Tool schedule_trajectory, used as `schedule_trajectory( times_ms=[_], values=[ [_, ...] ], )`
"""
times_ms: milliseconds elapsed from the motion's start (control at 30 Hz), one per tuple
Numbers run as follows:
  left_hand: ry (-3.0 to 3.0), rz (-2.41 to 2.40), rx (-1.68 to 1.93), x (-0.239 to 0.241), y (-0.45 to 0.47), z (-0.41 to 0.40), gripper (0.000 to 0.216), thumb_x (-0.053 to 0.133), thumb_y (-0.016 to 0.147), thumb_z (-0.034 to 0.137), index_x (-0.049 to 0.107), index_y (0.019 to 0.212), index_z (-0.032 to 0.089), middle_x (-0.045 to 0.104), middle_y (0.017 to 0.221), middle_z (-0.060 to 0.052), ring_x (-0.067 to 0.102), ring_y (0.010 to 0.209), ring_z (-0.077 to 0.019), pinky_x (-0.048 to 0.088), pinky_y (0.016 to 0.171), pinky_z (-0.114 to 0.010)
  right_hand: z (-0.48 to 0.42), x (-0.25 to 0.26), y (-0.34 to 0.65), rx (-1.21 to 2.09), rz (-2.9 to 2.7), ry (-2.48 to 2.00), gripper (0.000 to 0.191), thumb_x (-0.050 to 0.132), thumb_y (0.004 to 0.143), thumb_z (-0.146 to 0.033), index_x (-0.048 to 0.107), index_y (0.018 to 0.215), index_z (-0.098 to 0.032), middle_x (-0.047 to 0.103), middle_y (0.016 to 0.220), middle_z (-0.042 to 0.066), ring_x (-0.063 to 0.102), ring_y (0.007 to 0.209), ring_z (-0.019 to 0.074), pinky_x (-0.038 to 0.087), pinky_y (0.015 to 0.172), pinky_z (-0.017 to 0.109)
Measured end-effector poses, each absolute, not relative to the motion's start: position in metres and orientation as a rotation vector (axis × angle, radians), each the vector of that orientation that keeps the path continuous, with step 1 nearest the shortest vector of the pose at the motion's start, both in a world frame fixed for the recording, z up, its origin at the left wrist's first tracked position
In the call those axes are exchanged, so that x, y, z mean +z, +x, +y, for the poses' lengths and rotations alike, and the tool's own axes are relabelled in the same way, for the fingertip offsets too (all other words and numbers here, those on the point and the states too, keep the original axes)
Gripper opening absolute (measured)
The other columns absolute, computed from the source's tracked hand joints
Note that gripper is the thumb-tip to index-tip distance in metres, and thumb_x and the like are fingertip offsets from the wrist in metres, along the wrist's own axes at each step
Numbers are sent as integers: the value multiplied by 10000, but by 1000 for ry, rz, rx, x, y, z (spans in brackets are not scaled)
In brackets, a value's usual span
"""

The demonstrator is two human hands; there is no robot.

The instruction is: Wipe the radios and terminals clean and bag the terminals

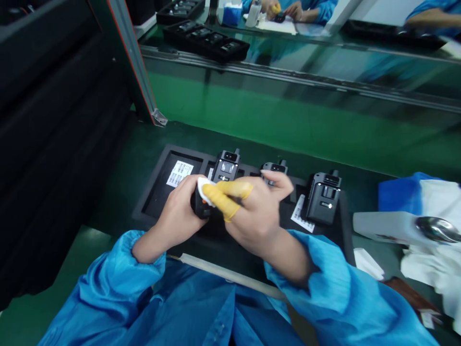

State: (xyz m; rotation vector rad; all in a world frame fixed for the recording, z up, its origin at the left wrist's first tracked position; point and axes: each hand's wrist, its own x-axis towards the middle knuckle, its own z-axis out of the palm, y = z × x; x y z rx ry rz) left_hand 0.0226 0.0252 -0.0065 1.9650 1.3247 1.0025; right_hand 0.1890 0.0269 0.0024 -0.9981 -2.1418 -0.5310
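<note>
My left hand point(177, 211) is closed around a black handheld device point(200, 207) with an orange spot, probably a two-way radio. Yellow covers wrap the thumb and a finger of my right hand point(257, 209), which pinches a white wipe point(201, 187) against the device's upper end. Below and beyond my hands lies a black compartment tray point(158, 202). In it are one black radio point(226, 166) behind my hands, another radio point(275, 167) partly hidden by my right hand, and a third radio point(323, 202) at the right. White barcode labels point(180, 173) lie in some compartments.
At right are a white bottle point(385, 226) with a shiny metal top, a blue box point(399, 194), crumpled white wipes point(425, 269) and a brown item point(410, 295). Black stacks point(57, 144) stand left. Beyond the green panel point(252, 105), another tray point(205, 41) and co-workers' hands point(291, 10) show.
</note>
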Motion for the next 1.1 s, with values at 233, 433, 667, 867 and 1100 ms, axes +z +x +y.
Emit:
schedule_trajectory(
  times_ms=[233, 433, 667, 867, 1100],
  values=[
    [1905, 1398, 1031, -9, 26, 25, 387, 597, 648, 93, 528, 1014, 198, 652, 999, -37, 632, 918, -196, 520, 792, -319, 13, 2, 167, -685, -2095, -1081, 297, 456, 793, -42, 571, 570, -201, 533, 600, -37, 510, 755, 107, 242, 932, 381],
    [1945, 1405, 1080, -12, 28, 24, 436, 590, 630, 65, 521, 1033, 214, 657, 1007, -23, 635, 936, -195, 518, 810, -320, 0, 5, 160, -719, -2062, -1219, 250, 459, 756, -20, 577, 621, -193, 533, 618, -11, 489, 763, 138, 262, 892, 386],
    [1938, 1430, 1035, -8, 24, 25, 481, 605, 571, 28, 520, 1011, 202, 639, 1001, -20, 622, 937, -190, 511, 805, -302, 7, 8, 172, -651, -2028, -1302, 254, 479, 741, -11, 577, 600, -198, 568, 640, -11, 447, 683, 122, 247, 869, 360],
    [1921, 1368, 1074, -11, 24, 24, 354, 594, 677, 123, 522, 1014, 203, 644, 984, -37, 631, 911, -194, 518, 781, -318, 16, 11, 170, -590, -2090, -1066, 281, 454, 844, -77, 645, 703, -226, 560, 662, -40, 503, 768, 106, 227, 913, 368],
    [1923, 1392, 1082, -11, 28, 24, 246, 540, 721, 127, 524, 957, 196, 654, 990, -59, 632, 942, -195, 531, 794, -328, 13, 7, 157, -735, -2092, -1126, 275, 476, 788, -32, 572, 588, -195, 488, 607, -31, 445, 739, 115, 234, 907, 382]
  ],
)
